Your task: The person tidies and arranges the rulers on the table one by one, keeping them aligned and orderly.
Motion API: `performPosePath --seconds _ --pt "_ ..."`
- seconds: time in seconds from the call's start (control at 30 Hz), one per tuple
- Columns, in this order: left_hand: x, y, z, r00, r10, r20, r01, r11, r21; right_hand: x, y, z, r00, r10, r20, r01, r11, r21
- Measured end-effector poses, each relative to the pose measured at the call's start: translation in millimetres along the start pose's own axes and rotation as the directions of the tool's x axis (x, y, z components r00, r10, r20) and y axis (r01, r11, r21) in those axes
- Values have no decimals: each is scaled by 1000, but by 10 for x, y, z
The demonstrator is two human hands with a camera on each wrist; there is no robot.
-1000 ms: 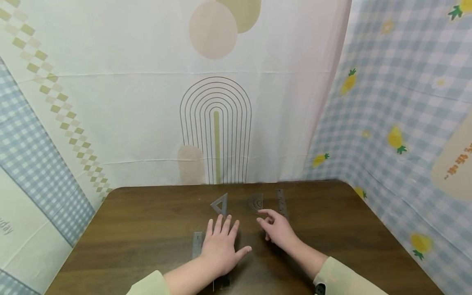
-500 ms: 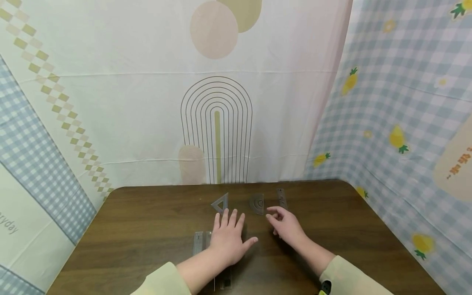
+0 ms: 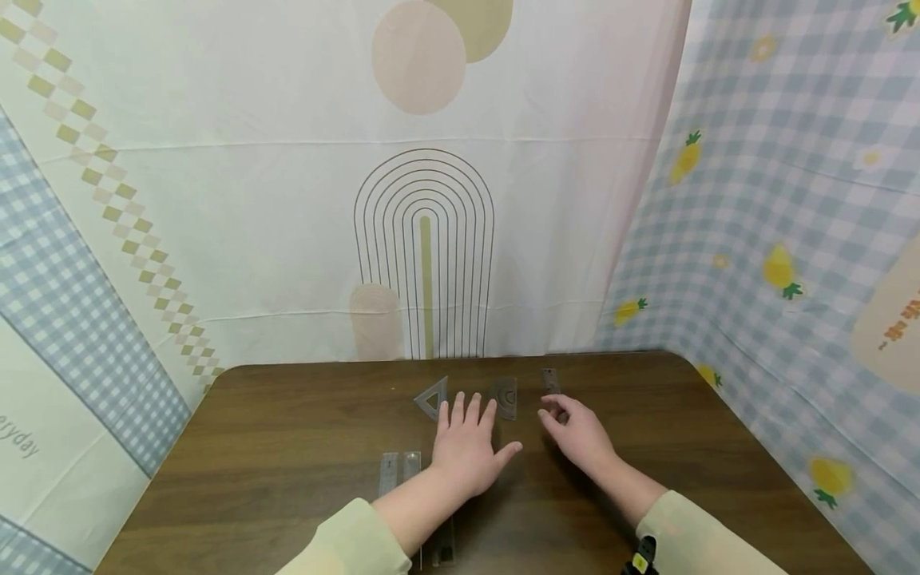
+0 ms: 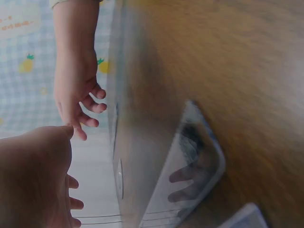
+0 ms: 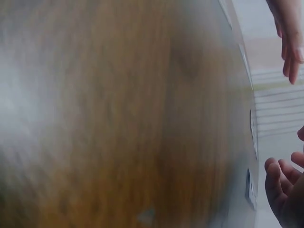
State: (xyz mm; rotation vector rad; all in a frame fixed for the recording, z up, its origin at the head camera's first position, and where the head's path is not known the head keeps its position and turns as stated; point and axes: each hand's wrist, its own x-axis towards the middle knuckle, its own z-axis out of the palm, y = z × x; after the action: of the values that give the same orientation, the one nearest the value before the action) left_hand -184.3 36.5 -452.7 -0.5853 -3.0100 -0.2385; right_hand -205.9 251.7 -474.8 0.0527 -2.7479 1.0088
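Observation:
In the head view my left hand (image 3: 467, 455) hovers palm down over the table with straight, spread fingers, holding nothing. Its fingertips are near a clear set square (image 3: 442, 388) and a clear protractor (image 3: 509, 391). My right hand (image 3: 580, 438), fingers loosely bent, holds nothing and is just in front of a small clear ruler (image 3: 549, 378), partly hiding it. Two clear straight rulers lie left of my left hand: one at the outside (image 3: 388, 473), another (image 3: 412, 463) partly hidden by my forearm. The left wrist view shows a reflective clear ruler (image 4: 190, 166) close up.
The brown wooden table (image 3: 273, 447) meets a pale patterned cloth (image 3: 287, 239) at its back edge. A blue checked cloth (image 3: 755, 319) hangs along the right side. A dark watch-like device (image 3: 642, 555) is on my right wrist.
Both hands have moved to the right and slightly farther away over the table. More of the rulers at the left is uncovered, and my left fingertips now lie between set square and protractor.

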Motion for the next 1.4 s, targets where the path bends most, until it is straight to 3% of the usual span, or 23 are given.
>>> performPosePath --seconds 0.5,0.9,1.17,1.4 --pt "245 278 162 998 -46 38 45 999 20 230 305 -149 998 -68 -7 66 986 -150" --pt "371 601 310 993 -55 102 46 995 90 358 556 -183 996 -66 59 75 984 -163" --pt "470 788 444 982 -79 170 53 987 153 502 690 -171 994 -55 95 73 976 -204" --pt "556 840 520 971 -104 213 54 972 227 609 732 -155 991 -48 129 84 953 -291"
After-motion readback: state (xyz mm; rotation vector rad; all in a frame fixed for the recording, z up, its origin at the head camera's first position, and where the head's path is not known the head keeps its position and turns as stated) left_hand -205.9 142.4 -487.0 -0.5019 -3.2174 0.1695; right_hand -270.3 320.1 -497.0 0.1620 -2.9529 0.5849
